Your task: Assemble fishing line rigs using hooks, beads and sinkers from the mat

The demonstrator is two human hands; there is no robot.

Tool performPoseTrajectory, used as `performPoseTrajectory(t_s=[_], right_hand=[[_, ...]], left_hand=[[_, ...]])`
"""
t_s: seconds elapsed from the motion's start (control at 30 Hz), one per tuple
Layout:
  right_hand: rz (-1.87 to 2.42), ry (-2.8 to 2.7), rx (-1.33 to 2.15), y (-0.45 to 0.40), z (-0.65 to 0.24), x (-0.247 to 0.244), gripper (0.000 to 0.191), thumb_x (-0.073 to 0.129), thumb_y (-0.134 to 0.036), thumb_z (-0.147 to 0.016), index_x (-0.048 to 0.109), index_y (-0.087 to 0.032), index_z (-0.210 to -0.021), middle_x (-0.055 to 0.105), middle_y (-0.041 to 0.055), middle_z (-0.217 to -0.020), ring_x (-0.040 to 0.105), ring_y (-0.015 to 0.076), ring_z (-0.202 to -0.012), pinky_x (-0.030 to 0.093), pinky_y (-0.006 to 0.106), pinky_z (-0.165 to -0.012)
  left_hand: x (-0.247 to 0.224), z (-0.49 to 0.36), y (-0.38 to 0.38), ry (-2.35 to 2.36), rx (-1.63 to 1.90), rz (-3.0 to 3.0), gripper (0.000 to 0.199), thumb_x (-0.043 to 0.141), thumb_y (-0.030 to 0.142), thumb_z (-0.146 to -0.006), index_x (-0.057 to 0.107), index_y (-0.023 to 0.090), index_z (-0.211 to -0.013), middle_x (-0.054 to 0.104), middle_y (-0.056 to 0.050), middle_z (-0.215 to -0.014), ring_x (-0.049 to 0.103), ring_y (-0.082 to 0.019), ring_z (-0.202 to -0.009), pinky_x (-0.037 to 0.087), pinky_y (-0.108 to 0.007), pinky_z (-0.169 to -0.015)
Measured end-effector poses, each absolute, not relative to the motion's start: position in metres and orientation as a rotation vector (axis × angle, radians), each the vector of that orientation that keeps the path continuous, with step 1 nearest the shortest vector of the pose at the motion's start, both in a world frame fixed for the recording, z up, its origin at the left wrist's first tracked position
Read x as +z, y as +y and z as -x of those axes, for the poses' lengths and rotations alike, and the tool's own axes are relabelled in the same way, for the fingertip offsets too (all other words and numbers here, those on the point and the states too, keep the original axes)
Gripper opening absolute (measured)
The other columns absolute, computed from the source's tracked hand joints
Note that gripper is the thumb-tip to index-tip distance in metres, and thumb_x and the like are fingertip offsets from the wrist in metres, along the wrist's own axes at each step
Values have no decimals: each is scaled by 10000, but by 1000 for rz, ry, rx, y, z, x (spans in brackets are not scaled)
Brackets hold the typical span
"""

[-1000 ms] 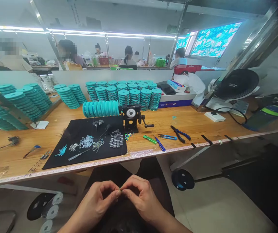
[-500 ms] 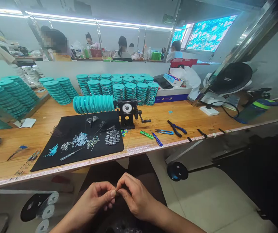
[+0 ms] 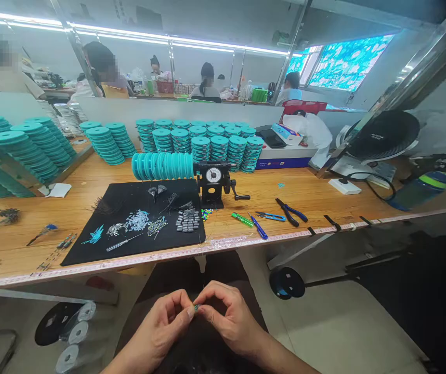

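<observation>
My left hand (image 3: 169, 323) and my right hand (image 3: 228, 315) meet fingertip to fingertip above my lap, in front of the table edge. Both are closed in a pinch around a tiny greenish piece (image 3: 196, 307), too small to name. A thin line seems to run up from it. Beyond them a black mat (image 3: 160, 249) bears grey cylinders (image 3: 187, 222), clear bits (image 3: 137, 220), small metal pins (image 3: 156, 226), turquoise strips (image 3: 95, 235) and a thin metal tool (image 3: 118, 244). Behind the mat stands a black hand-crank winder (image 3: 212, 182) with a row of turquoise spools (image 3: 162, 166).
Stacked turquoise spools (image 3: 218, 148) line the table's back. Right of the mat lie a green tool (image 3: 242, 219), a blue pen-like tool (image 3: 259, 226), snips (image 3: 270, 216) and pliers (image 3: 291, 211). A fan (image 3: 382, 134) stands at right. Several people sit beyond the partition.
The view has shifted, so the table scene sits further right. Both hands remain together, and a small greenish piece now shows between the fingertips.
</observation>
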State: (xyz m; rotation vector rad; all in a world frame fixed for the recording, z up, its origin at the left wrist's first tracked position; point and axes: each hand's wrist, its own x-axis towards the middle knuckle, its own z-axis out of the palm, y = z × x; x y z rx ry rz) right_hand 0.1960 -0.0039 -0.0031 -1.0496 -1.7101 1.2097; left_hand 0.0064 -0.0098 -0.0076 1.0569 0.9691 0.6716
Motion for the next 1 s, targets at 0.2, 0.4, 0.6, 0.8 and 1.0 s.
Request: performPoseTrajectory(t_s=[0.2, 0.4, 0.6, 0.8, 1.0], right_hand=[[878, -1968, 1043, -1, -205, -5, 117, 492, -194, -951, 607, -207, -934, 594, 43, -882, 575, 179, -818, 467, 289, -730], [739, -2064, 913, 1, -207, 0, 151, 416, -121, -954, 518, -230, -929, 552, 33, -854, 533, 166, -779, 467, 278, -697], [671, -2142, 798, -2, -207, 8, 197, 413, -74, -923, 523, -236, -922, 566, 31, -855, 542, 165, -771, 470, 267, -671], [648, -2105, 713, -6, -206, 5, 132, 449, -111, -949, 528, -216, -943, 568, 39, -859, 546, 157, -784, 491, 258, -687], [612, -2103, 585, -3, -202, 10, 111, 451, -166, -975, 518, -214, -901, 574, 31, -809, 550, 141, -735, 503, 230, -657]], left_hand=[[-5, -3, -7, 937, 613, -1115, 335, 635, 462, -875, 553, 157, -766, 457, 54, -655, 386, -90, -601, 332, -190, -552], [-1, -4, -2, 735, 552, -784, 342, 633, 464, -881, 615, 134, -796, 626, -25, -716, 578, -100, -580, 444, -201, -537], [2, -5, -5, 663, 457, -598, 335, 836, 379, -715, 610, 133, -738, 666, -24, -629, 575, -69, -473, 417, -153, -455], [2, -11, -12, 535, 463, -482, 309, 833, 361, -727, 646, 122, -785, 612, 0, -624, 525, -60, -475, 374, -166, -467], [1, -17, -13, 530, 490, -543, 290, 799, 394, -753, 699, 121, -755, 570, 8, -584, 431, -61, -482, 311, -178, -486]])
